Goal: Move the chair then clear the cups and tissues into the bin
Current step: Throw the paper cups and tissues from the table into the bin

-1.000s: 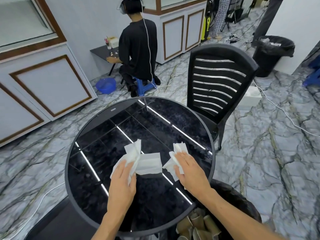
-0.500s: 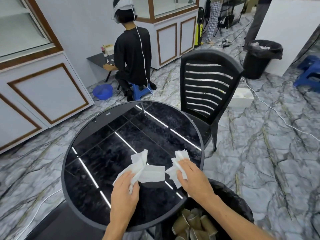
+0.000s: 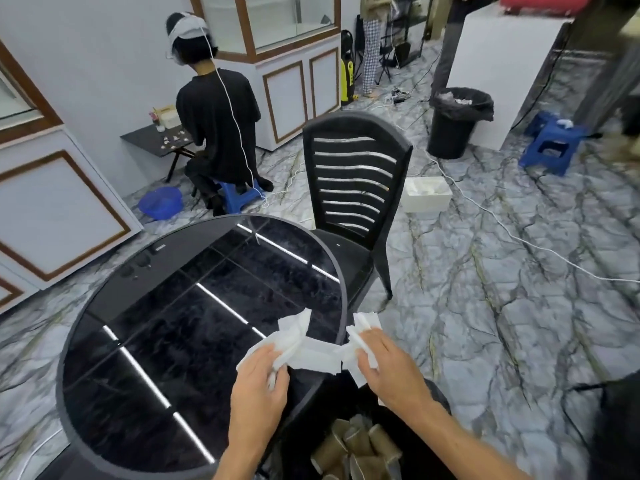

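My left hand grips a bunch of white tissues at the right edge of the round black table. My right hand holds another white tissue wad just past the table's rim. Both hands hover above a black-lined bin below them, which holds several brown paper cups. A black slatted chair stands at the table's far right side.
A person in black sits on a blue stool at a small table beyond. A second black bin, a white box, blue stools, a blue basin and white cables lie on the marble floor.
Both hands lifted the tissues off the tabletop and carried them right, past the table's edge and over the bin. The view also swung to the right.
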{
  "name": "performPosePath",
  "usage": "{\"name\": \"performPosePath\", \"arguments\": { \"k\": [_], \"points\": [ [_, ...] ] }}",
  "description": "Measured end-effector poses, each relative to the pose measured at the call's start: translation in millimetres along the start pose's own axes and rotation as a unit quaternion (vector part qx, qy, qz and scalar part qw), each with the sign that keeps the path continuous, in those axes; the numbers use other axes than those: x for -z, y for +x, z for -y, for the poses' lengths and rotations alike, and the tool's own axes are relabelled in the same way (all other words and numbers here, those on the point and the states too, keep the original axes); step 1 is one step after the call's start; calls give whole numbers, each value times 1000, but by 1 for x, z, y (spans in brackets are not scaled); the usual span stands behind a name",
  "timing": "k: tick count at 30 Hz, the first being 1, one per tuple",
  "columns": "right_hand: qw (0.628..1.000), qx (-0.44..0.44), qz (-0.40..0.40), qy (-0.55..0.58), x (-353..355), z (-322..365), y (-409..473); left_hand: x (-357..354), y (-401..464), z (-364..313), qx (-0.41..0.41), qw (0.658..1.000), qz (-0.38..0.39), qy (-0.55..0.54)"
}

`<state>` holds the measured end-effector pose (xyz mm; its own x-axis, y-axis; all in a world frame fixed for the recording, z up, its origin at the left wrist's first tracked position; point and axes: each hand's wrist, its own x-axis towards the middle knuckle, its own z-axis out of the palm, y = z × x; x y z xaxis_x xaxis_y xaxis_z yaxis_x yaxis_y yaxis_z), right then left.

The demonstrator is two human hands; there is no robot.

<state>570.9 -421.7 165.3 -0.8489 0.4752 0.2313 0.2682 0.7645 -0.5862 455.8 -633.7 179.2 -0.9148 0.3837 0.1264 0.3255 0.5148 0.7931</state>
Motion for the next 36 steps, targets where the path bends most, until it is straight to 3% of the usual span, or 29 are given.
{"name": "performPosePath", "arguments": {
  "k": [9,18,28,36],
  "points": [
    [998,-64,-26,-10,50,-50,-54,-52,-34,-57,-10,999,48,-11],
    [991,-98,-64,-64,68,-74,-101,-90,-61,-65,-83,992,92,11],
    [993,-82,-44,-68,20,-63,-138,-93,-94,13,-78,991,96,51],
    [995,-96,4,-41,-27,-59,-146,-96,-104,66,-43,985,152,74]
  ]
}}
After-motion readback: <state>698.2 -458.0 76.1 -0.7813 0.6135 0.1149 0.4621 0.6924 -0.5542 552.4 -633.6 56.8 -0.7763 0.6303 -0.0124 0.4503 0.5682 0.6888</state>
